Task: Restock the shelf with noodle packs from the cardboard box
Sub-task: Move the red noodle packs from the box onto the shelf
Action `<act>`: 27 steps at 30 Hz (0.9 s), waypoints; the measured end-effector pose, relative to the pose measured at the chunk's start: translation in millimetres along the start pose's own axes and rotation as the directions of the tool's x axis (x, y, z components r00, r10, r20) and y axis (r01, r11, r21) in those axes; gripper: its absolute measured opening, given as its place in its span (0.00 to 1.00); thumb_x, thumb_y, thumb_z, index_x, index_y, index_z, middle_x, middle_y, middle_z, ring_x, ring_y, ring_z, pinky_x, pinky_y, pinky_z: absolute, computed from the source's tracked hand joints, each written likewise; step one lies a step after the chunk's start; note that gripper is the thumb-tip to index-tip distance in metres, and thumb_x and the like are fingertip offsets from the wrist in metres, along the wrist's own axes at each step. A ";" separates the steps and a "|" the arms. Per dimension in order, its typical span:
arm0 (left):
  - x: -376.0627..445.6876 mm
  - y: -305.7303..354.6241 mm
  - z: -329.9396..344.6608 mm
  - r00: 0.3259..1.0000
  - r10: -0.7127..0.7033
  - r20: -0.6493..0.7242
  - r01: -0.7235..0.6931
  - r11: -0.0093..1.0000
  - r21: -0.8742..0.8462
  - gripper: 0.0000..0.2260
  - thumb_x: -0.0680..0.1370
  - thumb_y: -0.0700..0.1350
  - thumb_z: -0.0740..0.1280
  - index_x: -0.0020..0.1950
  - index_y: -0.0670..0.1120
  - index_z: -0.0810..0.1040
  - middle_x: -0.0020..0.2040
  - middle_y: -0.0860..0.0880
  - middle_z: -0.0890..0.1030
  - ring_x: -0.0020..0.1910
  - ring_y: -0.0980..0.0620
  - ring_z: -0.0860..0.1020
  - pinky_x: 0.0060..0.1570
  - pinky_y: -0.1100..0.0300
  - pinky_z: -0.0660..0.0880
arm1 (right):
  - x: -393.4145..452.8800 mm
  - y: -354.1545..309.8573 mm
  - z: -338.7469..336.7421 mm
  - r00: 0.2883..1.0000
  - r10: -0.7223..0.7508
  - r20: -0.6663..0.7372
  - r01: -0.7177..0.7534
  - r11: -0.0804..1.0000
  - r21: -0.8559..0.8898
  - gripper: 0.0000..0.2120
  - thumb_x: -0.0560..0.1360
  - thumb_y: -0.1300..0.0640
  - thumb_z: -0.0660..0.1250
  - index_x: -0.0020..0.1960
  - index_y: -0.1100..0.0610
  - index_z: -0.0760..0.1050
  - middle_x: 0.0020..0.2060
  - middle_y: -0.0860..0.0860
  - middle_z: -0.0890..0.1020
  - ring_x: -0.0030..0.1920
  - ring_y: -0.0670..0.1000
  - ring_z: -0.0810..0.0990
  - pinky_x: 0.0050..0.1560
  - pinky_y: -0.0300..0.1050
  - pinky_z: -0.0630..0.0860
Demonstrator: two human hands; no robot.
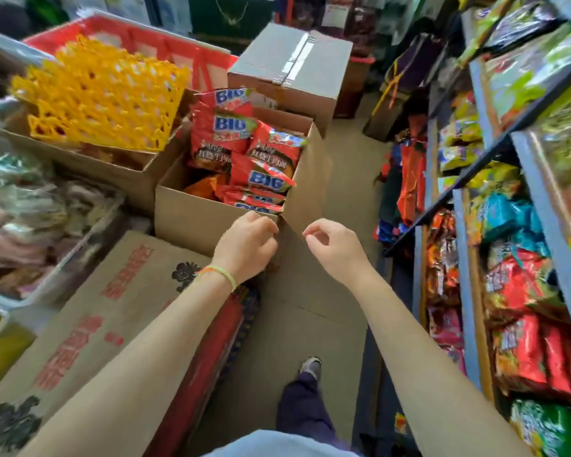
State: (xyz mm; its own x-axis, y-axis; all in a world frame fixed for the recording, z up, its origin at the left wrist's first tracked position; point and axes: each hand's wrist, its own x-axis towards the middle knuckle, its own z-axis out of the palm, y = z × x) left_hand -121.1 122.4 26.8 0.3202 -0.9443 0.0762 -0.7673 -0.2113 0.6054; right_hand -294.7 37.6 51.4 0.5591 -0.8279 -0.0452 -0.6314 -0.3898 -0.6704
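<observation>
Shop aisle, hands (246, 245) (332, 244) curled nr box (192, 216)

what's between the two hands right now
In the head view, the near corner of the open cardboard box and its folded-down flap lie between the left hand and right hand.

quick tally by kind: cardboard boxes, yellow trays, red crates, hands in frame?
Cardboard boxes: 4 (open noodle box, sealed taped box, box under the yellow tray, flat printed box)
Yellow trays: 1
Red crates: 1
Hands: 2 (left hand, right hand)
Total: 8
</observation>
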 end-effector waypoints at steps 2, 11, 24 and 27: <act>32.5 -3.4 7.1 0.997 -0.054 -0.046 0.054 0.998 0.011 0.11 0.74 0.47 0.63 0.52 0.46 0.82 0.51 0.45 0.77 0.53 0.42 0.76 0.53 0.47 0.76 | 39.7 11.6 -4.7 0.999 -0.027 0.027 0.026 1.000 0.008 0.06 0.78 0.57 0.64 0.52 0.54 0.80 0.47 0.48 0.82 0.48 0.48 0.78 0.48 0.40 0.73; 136.6 -15.0 22.8 0.936 -0.343 -0.076 0.348 0.936 0.057 0.29 0.78 0.44 0.68 0.77 0.46 0.62 0.76 0.43 0.61 0.74 0.43 0.64 0.71 0.49 0.68 | 179.9 37.5 -15.0 0.984 -0.069 0.163 0.072 0.997 -0.012 0.09 0.79 0.58 0.66 0.58 0.54 0.77 0.50 0.47 0.79 0.50 0.47 0.77 0.40 0.32 0.68; 174.1 -78.8 19.8 0.947 -0.288 -0.142 0.278 0.957 -0.084 0.36 0.77 0.42 0.71 0.79 0.51 0.54 0.78 0.47 0.55 0.75 0.46 0.64 0.63 0.52 0.76 | 248.4 19.0 67.1 0.982 -0.009 0.191 0.082 0.921 -0.380 0.17 0.75 0.46 0.71 0.61 0.49 0.72 0.57 0.48 0.78 0.60 0.52 0.76 0.60 0.53 0.67; 185.2 -92.3 6.9 0.903 -0.394 -0.170 0.340 0.899 -0.276 0.44 0.74 0.45 0.74 0.80 0.51 0.47 0.78 0.45 0.56 0.77 0.46 0.61 0.69 0.49 0.71 | 263.4 15.3 55.4 0.974 -0.051 0.220 0.103 0.968 -0.230 0.17 0.74 0.41 0.71 0.54 0.51 0.77 0.53 0.48 0.79 0.55 0.49 0.77 0.57 0.49 0.70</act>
State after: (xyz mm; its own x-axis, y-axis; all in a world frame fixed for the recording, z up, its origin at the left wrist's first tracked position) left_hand 5.2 -34.8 -20.5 0.6859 -0.7269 -0.0353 -0.4273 -0.4415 0.7890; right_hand -127.4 -164.1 -11.8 0.6951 -0.6979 -0.1725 -0.6773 -0.5551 -0.4829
